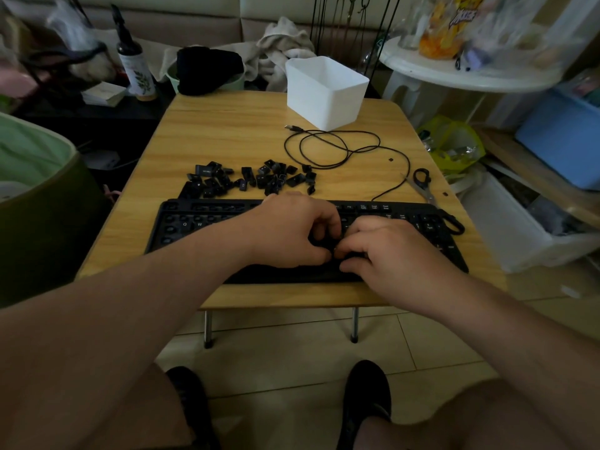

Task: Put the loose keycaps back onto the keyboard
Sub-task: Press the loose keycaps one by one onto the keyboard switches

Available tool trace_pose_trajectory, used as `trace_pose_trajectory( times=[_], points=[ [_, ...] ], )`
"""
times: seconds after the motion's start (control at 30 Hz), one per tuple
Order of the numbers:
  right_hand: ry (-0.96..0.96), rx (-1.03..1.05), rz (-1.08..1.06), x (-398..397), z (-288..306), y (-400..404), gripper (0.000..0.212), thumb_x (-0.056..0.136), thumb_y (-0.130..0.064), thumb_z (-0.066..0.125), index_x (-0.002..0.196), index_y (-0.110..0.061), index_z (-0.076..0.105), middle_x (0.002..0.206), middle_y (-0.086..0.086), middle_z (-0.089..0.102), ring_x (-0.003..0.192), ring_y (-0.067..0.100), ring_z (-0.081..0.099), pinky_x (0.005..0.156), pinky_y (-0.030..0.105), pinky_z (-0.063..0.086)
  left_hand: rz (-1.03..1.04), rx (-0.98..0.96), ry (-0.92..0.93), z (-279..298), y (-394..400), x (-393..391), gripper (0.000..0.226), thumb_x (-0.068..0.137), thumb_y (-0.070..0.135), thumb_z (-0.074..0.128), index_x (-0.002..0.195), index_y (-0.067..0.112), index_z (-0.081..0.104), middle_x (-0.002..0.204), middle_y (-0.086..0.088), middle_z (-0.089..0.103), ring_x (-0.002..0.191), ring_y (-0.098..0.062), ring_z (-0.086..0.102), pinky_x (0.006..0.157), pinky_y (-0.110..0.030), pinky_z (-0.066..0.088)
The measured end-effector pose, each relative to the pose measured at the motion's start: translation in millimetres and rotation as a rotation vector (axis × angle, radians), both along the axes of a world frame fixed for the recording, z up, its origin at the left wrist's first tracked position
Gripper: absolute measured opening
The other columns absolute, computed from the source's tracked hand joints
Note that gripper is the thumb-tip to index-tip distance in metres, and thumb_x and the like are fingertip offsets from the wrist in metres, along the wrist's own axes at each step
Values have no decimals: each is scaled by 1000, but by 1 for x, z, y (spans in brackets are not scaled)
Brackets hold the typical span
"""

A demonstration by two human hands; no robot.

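Note:
A black keyboard (201,222) lies across the near part of the small wooden table (227,131), with many bare key sockets on its left half. Behind it, several loose black keycaps (256,178) are heaped. My left hand (292,230) and my right hand (393,251) meet over the middle of the keyboard. The fingers of both are curled, and their tips come together on a small black keycap (328,245) just above the keys. The fingers hide most of that cap and the sockets under it.
The keyboard's black cable (341,147) loops behind the keycaps, toward a white plastic bin (324,92) at the table's far edge. Scissors (423,185) lie at the right, by the keyboard's far corner. Clutter and a white side table (467,73) surround the table.

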State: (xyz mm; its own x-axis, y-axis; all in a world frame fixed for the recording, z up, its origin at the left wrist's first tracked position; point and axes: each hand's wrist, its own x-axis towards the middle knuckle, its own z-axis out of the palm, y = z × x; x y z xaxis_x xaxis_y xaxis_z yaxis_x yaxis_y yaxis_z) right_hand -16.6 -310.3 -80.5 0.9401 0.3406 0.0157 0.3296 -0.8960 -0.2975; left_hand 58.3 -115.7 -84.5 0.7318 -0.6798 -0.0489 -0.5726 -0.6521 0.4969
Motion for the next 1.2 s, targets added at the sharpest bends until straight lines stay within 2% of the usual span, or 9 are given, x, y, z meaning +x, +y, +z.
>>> trace_pose_trajectory(
  times=[0.17, 0.3, 0.47, 0.63, 0.73, 0.8, 0.93, 1.07, 1.2],
  points=[
    [85, 162, -124, 7, 7, -3, 14, 94, -26, 73, 94, -39, 72, 94, -20, 62, 87, -5, 56, 75, 20, 46, -4, -27, 32, 3, 3, 1, 20, 84, 43, 80, 101, 44, 70, 94, 19, 68, 89, 3, 61, 76, -26, 47],
    [234, 727, -290, 14, 15, -12, 16, 96, -9, 70, 93, -25, 71, 72, -14, 70, 65, -3, 61, 60, 13, 45, 82, -249, 108, 6, 2, -2, 10, 88, 42, 80, 98, 39, 77, 88, 20, 71, 85, 7, 63, 69, -11, 49],
    [437, 1079, -339, 16, 9, -16, 13, 99, -4, 62, 92, -14, 66, 73, 3, 57, 56, 7, 44, 48, 19, 34, 133, -424, 113, 11, -1, -7, 6, 86, 37, 83, 90, 39, 78, 86, 18, 73, 81, -3, 68, 73, -23, 57],
    [312, 951, -305, 12, 12, -16, 11, 94, -7, 70, 89, -17, 73, 70, -6, 67, 59, 1, 58, 51, 12, 43, 125, -416, 56, 10, -2, -13, 6, 86, 34, 83, 89, 35, 78, 81, 16, 72, 75, 1, 66, 66, -15, 52],
    [165, 794, -254, 10, 18, -18, 14, 86, -15, 81, 95, -25, 78, 80, -5, 75, 70, 11, 67, 62, 22, 54, 137, -404, 73, 10, -1, -11, 5, 86, 34, 82, 89, 33, 78, 81, 16, 73, 77, -1, 68, 69, -21, 57],
    [75, 596, -230, 9, 18, -22, 16, 83, -26, 84, 97, -33, 79, 64, -9, 66, 57, 15, 55, 55, 31, 48, 137, -391, 71, 10, -1, -11, 5, 87, 34, 82, 89, 33, 78, 82, 17, 74, 78, -1, 69, 70, -22, 58],
    [3, 436, -151, 7, 19, -24, 15, 83, -39, 79, 98, -39, 77, 48, -15, 49, 46, 5, 38, 48, 21, 32, 100, -335, 80, 8, 0, -9, 5, 88, 36, 81, 91, 35, 78, 85, 17, 74, 81, -1, 68, 71, -21, 57],
    [8, 206, -56, 8, 21, -25, 19, 85, -37, 79, 104, -37, 77, 81, -23, 64, 70, -5, 58, 60, 9, 41, 96, -125, 27, 15, 15, 6, 23, 90, 42, 77, 113, 43, 75, 98, 23, 71, 94, 7, 62, 79, -16, 49],
    [33, -119, 47, 9, 22, -17, 25, 92, -45, 70, 117, -41, 71, 107, -21, 63, 96, 1, 58, 80, 33, 56, 237, -178, 11, 16, 33, 23, 17, 93, 42, 74, 110, 45, 74, 93, 21, 68, 88, 0, 60, 72, -21, 46]
  ],
)
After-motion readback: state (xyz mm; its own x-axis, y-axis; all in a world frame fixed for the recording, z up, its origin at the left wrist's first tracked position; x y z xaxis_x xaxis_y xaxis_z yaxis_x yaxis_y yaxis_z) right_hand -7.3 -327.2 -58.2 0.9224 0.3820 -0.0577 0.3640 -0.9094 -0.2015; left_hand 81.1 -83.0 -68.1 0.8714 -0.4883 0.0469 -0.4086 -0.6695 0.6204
